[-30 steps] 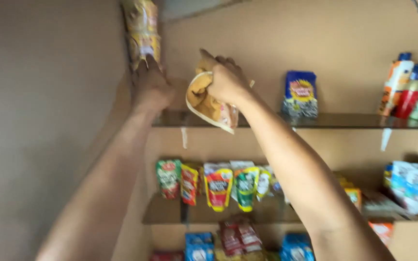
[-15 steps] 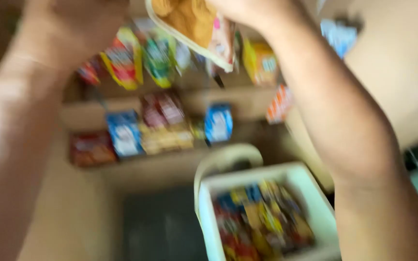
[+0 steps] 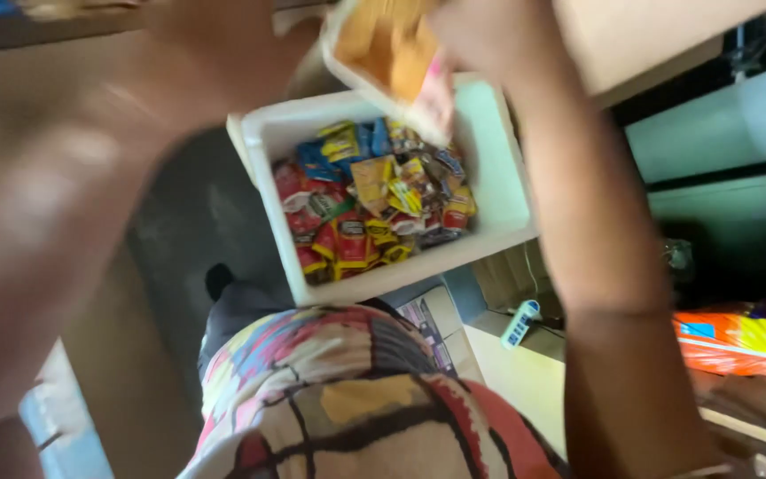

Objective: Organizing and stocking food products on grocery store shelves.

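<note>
My right hand [image 3: 480,35] is raised at the top of the view and holds an orange snack packet [image 3: 392,49] with a white edge. My left hand [image 3: 223,44] is also up at the top left, blurred, close beside the packet; I cannot tell whether it grips anything. Below them a white tub [image 3: 507,177] sits low down, filled with several red, yellow and blue snack packets [image 3: 365,204].
My patterned garment [image 3: 347,399] fills the bottom centre. A dark floor [image 3: 179,231] lies left of the tub. An orange and yellow bag [image 3: 738,341] rests on a surface at the right. A pale cabinet [image 3: 729,133] stands at upper right.
The view has swung down from the wall shelves to the white tub below. Both hands stay raised and the right keeps the orange packet.
</note>
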